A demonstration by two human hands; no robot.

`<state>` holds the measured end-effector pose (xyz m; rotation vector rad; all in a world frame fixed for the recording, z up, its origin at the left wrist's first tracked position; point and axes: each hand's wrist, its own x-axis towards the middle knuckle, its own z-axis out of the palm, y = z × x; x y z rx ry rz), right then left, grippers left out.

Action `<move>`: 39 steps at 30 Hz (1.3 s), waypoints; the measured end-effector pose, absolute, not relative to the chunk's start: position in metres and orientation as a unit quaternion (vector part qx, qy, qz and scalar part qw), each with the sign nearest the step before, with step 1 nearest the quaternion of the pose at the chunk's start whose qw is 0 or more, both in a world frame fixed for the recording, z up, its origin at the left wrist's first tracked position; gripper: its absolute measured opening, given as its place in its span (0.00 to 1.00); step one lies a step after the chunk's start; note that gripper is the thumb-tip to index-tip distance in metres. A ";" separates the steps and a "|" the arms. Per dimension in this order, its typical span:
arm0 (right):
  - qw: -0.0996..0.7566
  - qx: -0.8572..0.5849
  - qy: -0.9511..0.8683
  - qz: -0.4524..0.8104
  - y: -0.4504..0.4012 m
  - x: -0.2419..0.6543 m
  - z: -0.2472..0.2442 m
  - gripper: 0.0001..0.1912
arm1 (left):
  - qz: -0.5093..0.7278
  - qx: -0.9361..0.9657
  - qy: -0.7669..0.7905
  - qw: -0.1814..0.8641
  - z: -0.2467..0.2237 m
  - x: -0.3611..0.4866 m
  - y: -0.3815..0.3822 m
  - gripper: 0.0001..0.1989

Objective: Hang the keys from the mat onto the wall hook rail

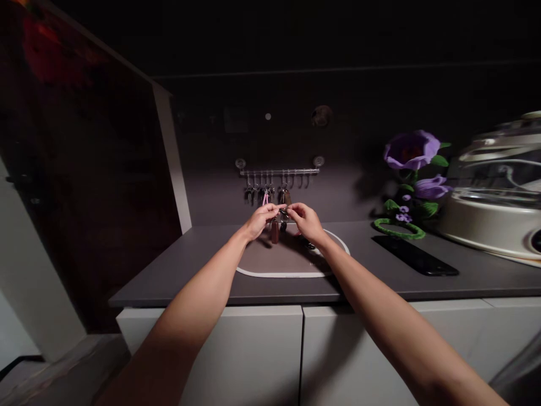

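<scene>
No legible text; faint marking (pixel 292 276) on front rim of mat (pixel 257 260) too small to read.

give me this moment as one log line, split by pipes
left hand: pinching small metal items | right hand: fingers at same items | below: brown tag, mat | behind: hook rail, hanging keys

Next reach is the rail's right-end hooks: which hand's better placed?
Right, I'd say. The right hand appears below and nearer those right-end hooks; the left hand is farther left. Both pinch what look like keys, so the right would probably need freeing.
</scene>
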<state>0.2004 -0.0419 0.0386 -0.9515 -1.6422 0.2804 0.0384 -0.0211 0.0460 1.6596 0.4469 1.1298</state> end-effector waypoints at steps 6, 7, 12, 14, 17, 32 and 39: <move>0.572 -0.429 -0.686 0.135 -0.035 0.207 0.037 0.13 | 0.469 0.772 0.240 0.355 0.046 0.037 -0.016 0.10; 0.577 -0.428 -0.680 0.146 -0.033 0.208 0.037 0.13 | 0.469 0.788 0.252 0.309 0.046 0.037 -0.016 0.10; 0.607 -0.413 -0.648 0.203 -0.033 0.210 0.039 0.14 | 0.443 0.835 0.305 0.115 0.044 0.037 -0.015 0.10; 0.611 -0.406 -0.645 0.212 -0.034 0.210 0.040 0.15 | 0.427 0.844 0.314 0.082 0.043 0.038 -0.016 0.10; 0.615 -0.398 -0.641 0.226 -0.036 0.209 0.042 0.15 | 0.416 0.847 0.321 0.079 0.042 0.039 -0.020 0.09; 0.618 -0.369 -0.642 0.264 -0.028 0.215 0.052 0.16 | 0.447 0.814 0.316 0.196 0.039 0.046 -0.024 0.10; 0.640 -0.337 -0.629 0.284 -0.010 0.214 0.068 0.14 | 0.480 0.791 0.321 0.205 0.033 0.049 -0.015 0.10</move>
